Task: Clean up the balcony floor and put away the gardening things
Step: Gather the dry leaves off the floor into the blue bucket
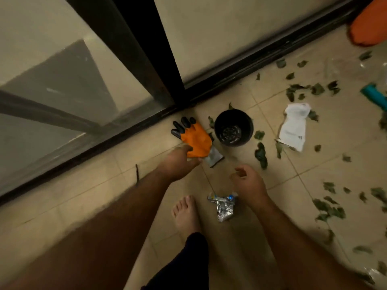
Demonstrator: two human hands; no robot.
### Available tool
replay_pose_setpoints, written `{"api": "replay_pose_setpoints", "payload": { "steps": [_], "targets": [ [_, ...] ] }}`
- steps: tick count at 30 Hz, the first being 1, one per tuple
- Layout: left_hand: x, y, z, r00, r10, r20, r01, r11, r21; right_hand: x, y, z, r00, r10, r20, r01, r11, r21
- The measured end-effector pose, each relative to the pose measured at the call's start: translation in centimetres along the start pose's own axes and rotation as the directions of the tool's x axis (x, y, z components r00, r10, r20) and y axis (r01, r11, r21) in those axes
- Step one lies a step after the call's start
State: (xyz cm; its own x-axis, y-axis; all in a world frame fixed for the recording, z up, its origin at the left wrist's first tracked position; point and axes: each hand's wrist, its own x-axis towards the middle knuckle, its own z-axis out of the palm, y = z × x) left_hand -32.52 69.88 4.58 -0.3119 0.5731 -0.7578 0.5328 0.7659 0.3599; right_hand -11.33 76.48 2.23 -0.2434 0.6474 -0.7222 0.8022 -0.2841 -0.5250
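Observation:
An orange gardening glove with black fingertips and a grey cuff lies on the tiled floor beside the glass railing. My left hand reaches down onto its lower edge, with thumb and fingers closing on the orange fabric. My right hand hovers above the floor with loosely curled fingers and holds nothing. An empty black plastic pot stands upright just right of the glove. Green leaves lie scattered over the tiles to the right.
A crumpled silver wrapper lies by my bare foot. A white paper packet lies right of the pot. A teal handle and an orange object sit at the right edge. A glass railing with black frame bounds the left.

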Motion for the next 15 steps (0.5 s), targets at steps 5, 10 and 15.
{"api": "replay_pose_setpoints", "payload": {
  "steps": [5, 10, 15],
  "targets": [
    [7.8, -2.9, 1.4, 0.989, -0.094, -0.116, 0.085, 0.993, -0.078, 6.8, 2.8, 4.0, 0.998, -0.065, -0.016, 0.065, 0.997, -0.037],
    [11.7, -3.6, 4.4, 0.938, -0.302, -0.167, 0.209, 0.882, -0.422, 10.9, 2.0, 7.3, 0.971, -0.226, -0.081, 0.218, 0.971, -0.099],
    [13.7, -4.4, 6.5, 0.906, -0.347, -0.243, 0.198, 0.854, -0.480, 13.1, 2.3, 8.9, 0.951, -0.281, -0.127, 0.237, 0.930, -0.280]
  ]
}}
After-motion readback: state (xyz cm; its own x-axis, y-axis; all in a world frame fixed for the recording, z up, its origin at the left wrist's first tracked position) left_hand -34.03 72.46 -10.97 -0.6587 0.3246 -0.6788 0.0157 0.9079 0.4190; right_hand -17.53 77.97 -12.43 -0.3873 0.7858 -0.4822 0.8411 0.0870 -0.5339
